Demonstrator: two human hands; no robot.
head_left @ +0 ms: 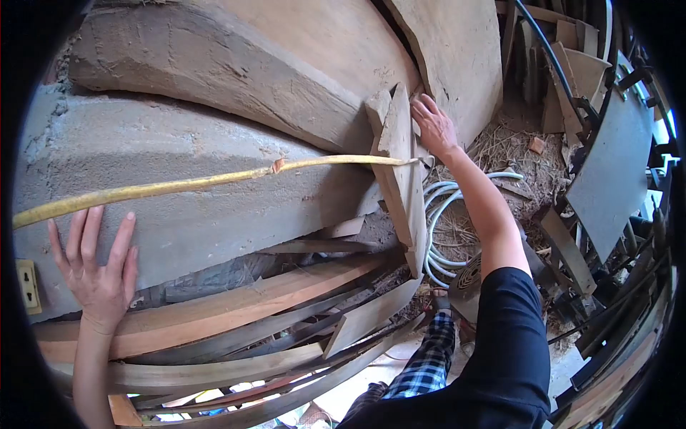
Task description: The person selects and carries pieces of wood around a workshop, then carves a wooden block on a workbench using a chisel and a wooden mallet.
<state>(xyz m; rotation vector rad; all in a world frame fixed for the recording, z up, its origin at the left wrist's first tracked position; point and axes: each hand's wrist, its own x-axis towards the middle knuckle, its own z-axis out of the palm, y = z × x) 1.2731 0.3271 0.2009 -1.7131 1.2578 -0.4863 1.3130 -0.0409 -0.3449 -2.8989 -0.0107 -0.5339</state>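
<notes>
Strip [179, 184], yellow: one, running from 9 o'clock to 2 o'clock near the centre, crossing the board; metal tip at its right end. Any print on it too unclear to read.

Board [401, 207], rough wood: one, just right of centre, long axis roughly 12 to 6.

Left hand [98, 268]: between 8 and 9 o'clock, fingers spread wide, laid against the wall [236, 222]; fingertips at the strip's lower edge, contact uncertain.

Right hand [434, 129]: between 1 and 2 o'clock, fingers bent at the board's upper end; cannot tell whether it grips.

Slab [207, 82], thick wood: between 10 and 11 o'clock, above the wall.

Outlet [28, 286], yellowish: between 8 and 9 o'clock, beyond the left hand; markings too small to read.

Hose [431, 243], pale, coiled: toward 4 o'clock, right of the board.

Sheet [614, 175], grey: toward 3 o'clock.
</notes>
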